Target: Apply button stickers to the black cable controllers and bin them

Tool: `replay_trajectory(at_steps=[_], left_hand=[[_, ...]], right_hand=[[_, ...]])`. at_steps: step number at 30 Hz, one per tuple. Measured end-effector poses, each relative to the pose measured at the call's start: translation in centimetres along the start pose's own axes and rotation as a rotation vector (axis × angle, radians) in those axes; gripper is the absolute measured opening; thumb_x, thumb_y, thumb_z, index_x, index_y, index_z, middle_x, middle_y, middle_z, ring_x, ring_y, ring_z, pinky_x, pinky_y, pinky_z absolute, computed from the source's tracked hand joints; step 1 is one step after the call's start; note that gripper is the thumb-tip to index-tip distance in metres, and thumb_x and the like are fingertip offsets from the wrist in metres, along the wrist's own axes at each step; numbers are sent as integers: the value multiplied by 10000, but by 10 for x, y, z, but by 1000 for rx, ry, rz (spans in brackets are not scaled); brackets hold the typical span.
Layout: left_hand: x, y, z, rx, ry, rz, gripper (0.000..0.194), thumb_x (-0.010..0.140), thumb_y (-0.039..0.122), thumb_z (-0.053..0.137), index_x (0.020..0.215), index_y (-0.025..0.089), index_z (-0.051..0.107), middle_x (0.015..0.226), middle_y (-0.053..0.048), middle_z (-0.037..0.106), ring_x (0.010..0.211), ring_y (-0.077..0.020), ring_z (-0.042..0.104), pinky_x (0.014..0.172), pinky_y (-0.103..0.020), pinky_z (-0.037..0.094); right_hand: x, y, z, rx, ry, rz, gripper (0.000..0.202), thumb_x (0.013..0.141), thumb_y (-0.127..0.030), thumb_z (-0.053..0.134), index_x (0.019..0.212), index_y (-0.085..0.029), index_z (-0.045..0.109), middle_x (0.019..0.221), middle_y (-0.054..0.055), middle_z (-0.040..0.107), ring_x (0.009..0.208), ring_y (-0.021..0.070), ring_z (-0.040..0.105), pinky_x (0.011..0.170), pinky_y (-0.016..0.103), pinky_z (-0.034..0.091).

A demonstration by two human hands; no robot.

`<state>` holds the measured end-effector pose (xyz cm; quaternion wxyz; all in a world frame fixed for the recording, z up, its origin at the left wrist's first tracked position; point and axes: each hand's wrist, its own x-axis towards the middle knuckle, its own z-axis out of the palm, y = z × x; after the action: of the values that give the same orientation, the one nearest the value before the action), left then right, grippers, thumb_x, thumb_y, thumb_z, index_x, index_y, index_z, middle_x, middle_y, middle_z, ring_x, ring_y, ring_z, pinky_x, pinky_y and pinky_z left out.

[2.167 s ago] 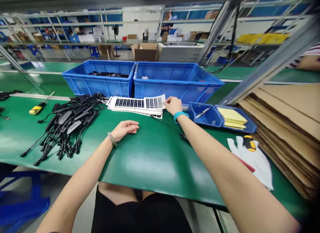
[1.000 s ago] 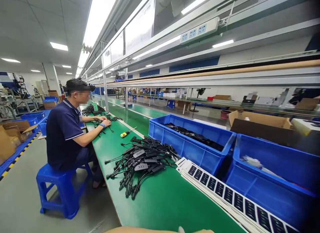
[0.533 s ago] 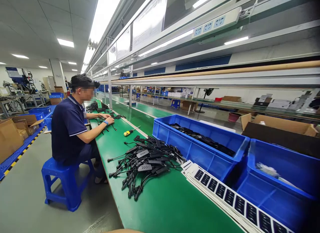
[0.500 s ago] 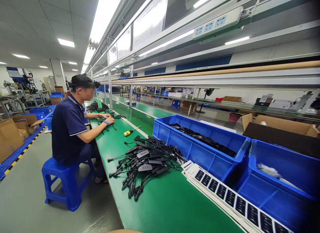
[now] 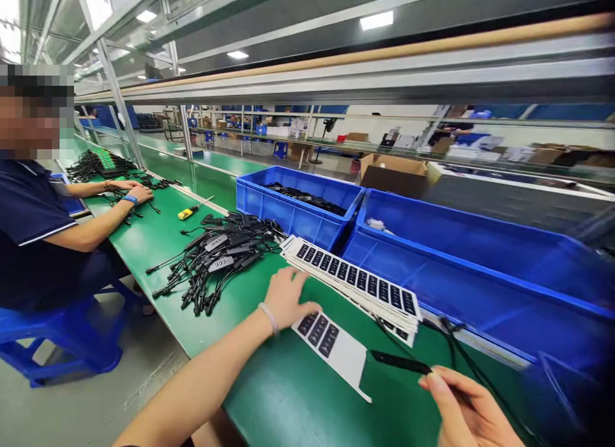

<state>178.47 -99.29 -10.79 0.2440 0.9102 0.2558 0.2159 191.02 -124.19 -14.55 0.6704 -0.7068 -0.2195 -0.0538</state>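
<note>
My left hand (image 5: 284, 298) is spread over the green worktop, thumb and fingers apart, with the thumb at the upper corner of a partly used sticker sheet (image 5: 353, 357). Several black labels remain on that white sheet's left part. In my right hand (image 5: 468, 405), at the lower right, thumb and fingers pinch one end of a slim black piece (image 5: 401, 362); its exact kind is unclear. Beyond the left hand lies a stack of label sheets (image 5: 355, 277). A heap of black cables with flat control boxes (image 5: 221, 255) lies to the left.
Two blue bins stand along the back: one bin (image 5: 298, 223) holds black parts, the other (image 5: 456, 274) a small clear bag. A co-worker (image 5: 33, 229) sits at left handling cables. A yellow screwdriver (image 5: 188, 212) lies between us. Black cords (image 5: 468, 364) run at right.
My view has swung right and down. Both my hands have come into view, the right one with a slim black piece. The loose sticker sheet now shows too.
</note>
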Motion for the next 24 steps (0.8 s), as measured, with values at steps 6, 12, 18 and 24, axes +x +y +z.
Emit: replay_trajectory(at_steps=[6, 12, 18, 24], left_hand=[[12, -54, -52, 355, 418, -450, 405, 845, 142, 471, 1239, 53, 460, 1224, -273, 460, 1181, -407, 387, 933, -587, 284], [8, -79, -69, 479, 499, -505, 160, 828, 214, 547, 948, 116, 585, 1052, -201, 587, 1056, -386, 512, 873, -526, 357], [6, -38, -59, 414, 575, -290, 291, 936, 366, 406, 1101, 141, 486, 901, -117, 658, 774, -273, 633, 656, -339, 429], [-3, 8, -28, -283, 353, -36, 381, 817, 461, 612, 1065, 198, 491, 836, -12, 606, 563, -127, 557, 532, -240, 414]], right_hand=[[-10, -19, 4, 41, -122, 130, 383, 718, -518, 705, 897, -191, 614, 788, 21, 624, 735, 162, 594, 706, 250, 481], [-10, -26, 7, 52, -193, 38, 286, 798, -474, 642, 873, -201, 599, 752, 14, 589, 693, 150, 564, 652, 250, 467], [-9, -29, 12, 147, -201, 15, 206, 845, -412, 607, 862, -212, 560, 745, -2, 544, 679, 141, 525, 645, 264, 445], [-6, -30, 12, 310, -171, 80, 219, 863, -421, 581, 882, -218, 499, 729, -25, 493, 616, 122, 502, 596, 265, 440]])
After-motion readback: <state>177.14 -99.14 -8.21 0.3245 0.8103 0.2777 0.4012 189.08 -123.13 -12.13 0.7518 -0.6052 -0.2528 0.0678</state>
